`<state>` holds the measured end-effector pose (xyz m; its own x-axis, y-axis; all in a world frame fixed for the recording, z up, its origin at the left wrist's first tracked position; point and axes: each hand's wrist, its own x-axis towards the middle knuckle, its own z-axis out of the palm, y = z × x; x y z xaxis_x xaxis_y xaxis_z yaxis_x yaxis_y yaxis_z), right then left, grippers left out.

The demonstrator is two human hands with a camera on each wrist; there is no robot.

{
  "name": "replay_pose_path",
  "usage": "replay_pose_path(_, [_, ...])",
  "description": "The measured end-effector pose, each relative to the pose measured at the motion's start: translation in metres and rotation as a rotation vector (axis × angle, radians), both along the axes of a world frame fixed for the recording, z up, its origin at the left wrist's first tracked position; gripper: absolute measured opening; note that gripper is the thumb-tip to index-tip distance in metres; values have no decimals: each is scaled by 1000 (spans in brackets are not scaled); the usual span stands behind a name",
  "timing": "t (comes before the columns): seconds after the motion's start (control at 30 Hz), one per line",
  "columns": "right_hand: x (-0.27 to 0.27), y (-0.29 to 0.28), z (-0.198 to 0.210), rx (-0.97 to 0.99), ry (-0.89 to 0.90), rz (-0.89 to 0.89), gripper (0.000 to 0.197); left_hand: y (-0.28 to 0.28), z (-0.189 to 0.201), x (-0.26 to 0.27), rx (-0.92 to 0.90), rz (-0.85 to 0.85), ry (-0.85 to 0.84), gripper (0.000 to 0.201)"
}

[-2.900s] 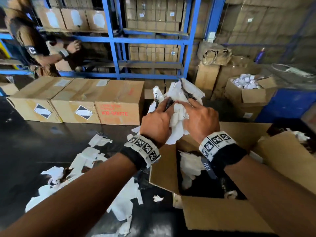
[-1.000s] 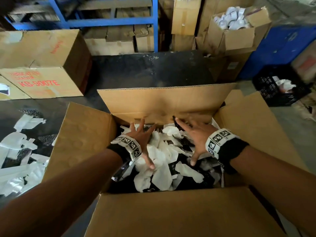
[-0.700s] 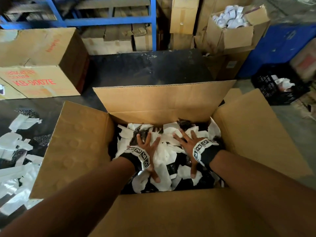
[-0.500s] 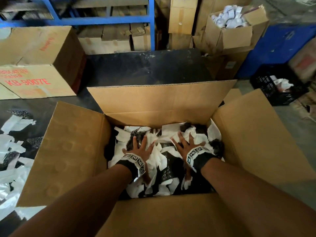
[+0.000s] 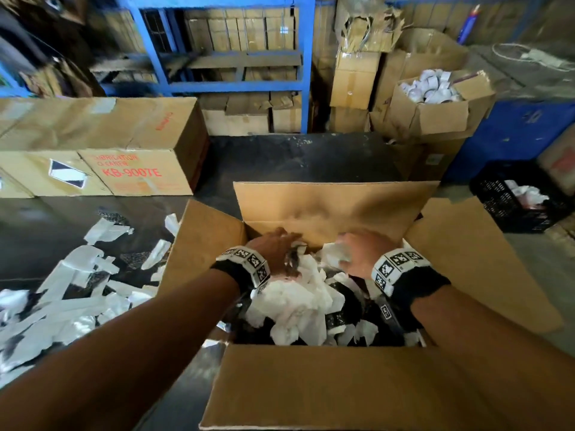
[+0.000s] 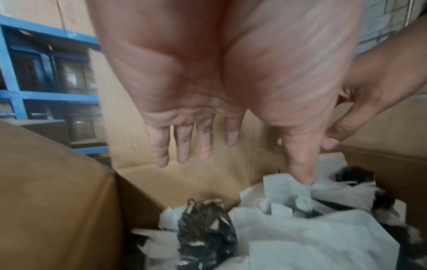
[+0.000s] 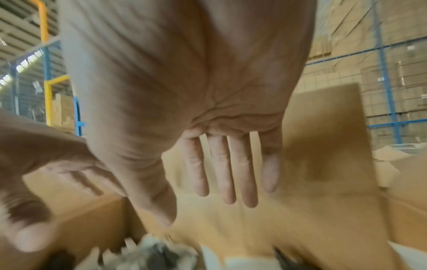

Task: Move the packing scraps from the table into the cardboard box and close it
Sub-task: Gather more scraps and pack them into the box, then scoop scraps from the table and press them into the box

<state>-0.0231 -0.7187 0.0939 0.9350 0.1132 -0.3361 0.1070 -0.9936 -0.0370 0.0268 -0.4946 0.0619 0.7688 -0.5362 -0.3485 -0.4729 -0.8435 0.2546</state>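
Observation:
The open cardboard box (image 5: 336,206) stands in front of me with all its flaps spread. White and black packing scraps (image 5: 298,300) fill its inside. Both hands hover over that heap near the far wall. My left hand (image 5: 273,248) has straight fingers and holds nothing. In the left wrist view, the left hand (image 6: 240,164) touches a white scrap (image 6: 300,199) with its thumb tip. My right hand (image 5: 354,248) is beside it, fingers straight, and in the right wrist view the right hand (image 7: 198,210) is empty. More scraps (image 5: 71,290) lie on the dark table (image 5: 40,231) to the left.
Long closed cartons marked KB-9007E (image 5: 124,169) line the table's far left. A blue rack (image 5: 217,85) with stacked boxes stands behind. At the back right are an open box of white rolls (image 5: 435,104), a blue bin (image 5: 513,135) and a black crate (image 5: 516,200).
Both hands pressed flat on the scraps deep in the box half a second ago. Now they have lifted off the heap and moved toward the far wall.

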Motion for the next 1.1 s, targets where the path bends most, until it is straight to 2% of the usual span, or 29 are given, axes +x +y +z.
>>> replay_pose_path(0.13, [11,79,49,61,-190,54,39,61,44,-2,-157,120,-139,79])
replay_pose_path(0.27, [30,182,83,156,-309,122,33,152,69,3,-140,218,-273,74])
replay_pose_path(0.4, [45,293,104,233,-324,206,31,262,77,11,-139,354,-264,71])
replay_pose_path(0.53, [63,405,101,268,-273,236,33,374,70,18,-117,450,-226,71])
replay_pose_path(0.63, [79,478,77,260,-148,221,37,445,51,28,-99,497,-193,71])
replay_pose_path(0.77, [93,531,6,264,-3,93,50,514,12,45,-38,518,-109,77])
replay_pose_path(0.97, [101,533,-91,193,87,-125,60,555,-53,83,20,530,-32,76])
replay_pose_path(1.1, [127,513,-130,165,68,-255,68,555,-89,123,35,511,-48,76])
